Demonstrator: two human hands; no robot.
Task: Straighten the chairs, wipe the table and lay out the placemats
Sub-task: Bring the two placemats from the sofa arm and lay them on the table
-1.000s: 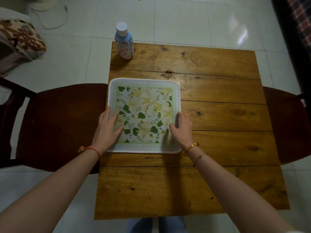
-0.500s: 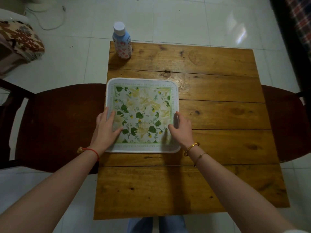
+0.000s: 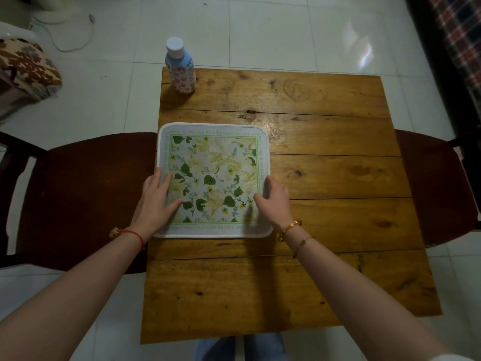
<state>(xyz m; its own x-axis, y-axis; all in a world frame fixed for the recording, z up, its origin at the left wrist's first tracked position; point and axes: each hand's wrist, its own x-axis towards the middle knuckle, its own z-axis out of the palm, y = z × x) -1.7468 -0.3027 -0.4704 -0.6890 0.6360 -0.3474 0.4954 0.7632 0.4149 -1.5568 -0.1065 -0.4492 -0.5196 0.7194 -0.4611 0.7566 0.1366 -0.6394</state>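
two hands lie on one square cloth placemat with a white border and green leaf print (image 3: 216, 162). it sits flat on the left half of the brown plank table (image 3: 325, 178), its left edge about level with the table's left edge.

from the head view, the left hand (image 3: 156, 201) rests palm down on the mat's near-left part, its fingers (image 3: 162, 181) straight and slightly spread. the right hand (image 3: 274, 201) sits at the mat's right edge, fingers (image 3: 270, 183) loosely extended along the border and thumb reaching onto the print. neither hand grips or pinches anything; both press flat. i judge this to be smoothing and squaring the mat in front of the dark brown wooden chair on the left (image 3: 86, 194), so the setting faces that seat. only this mat shows, so the side by the second dark wooden chair on the right (image 3: 437, 188) looks not yet laid.

around it, a pale blue plastic bottle with a white cap and strawberry print (image 3: 181, 67) stands upright at the table's far-left corner, well apart from the mat and out of its way. both chairs stand close against the table's sides. on the white tiled floor (image 3: 260, 29) a white cable (image 3: 78, 43) curls at far left, near a brown-and-cream patterned fabric (image 3: 26, 63). a red-and-blue plaid cloth (image 3: 458, 35) shows at far right. nothing blocks the hands, and no second mat or wiping cloth is in view.
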